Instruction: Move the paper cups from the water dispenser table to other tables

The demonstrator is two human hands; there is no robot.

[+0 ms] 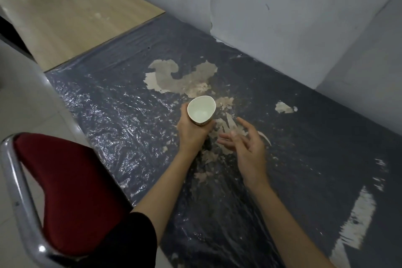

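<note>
A white paper cup (201,109) with an empty inside is held upright in my left hand (191,135), whose fingers wrap its lower half, so the cup's base is hidden. The cup sits over the middle of a dark table (113,102) covered in wrinkled plastic with peeled pale patches. Whether the cup touches the tabletop I cannot tell. My right hand (245,146) hovers just right of the cup, fingers spread, holding nothing.
A red chair (71,193) with a chrome frame stands at the table's near left edge. A light wooden table (71,13) adjoins the dark one at the far left. A white wall (282,17) runs along the table's far side.
</note>
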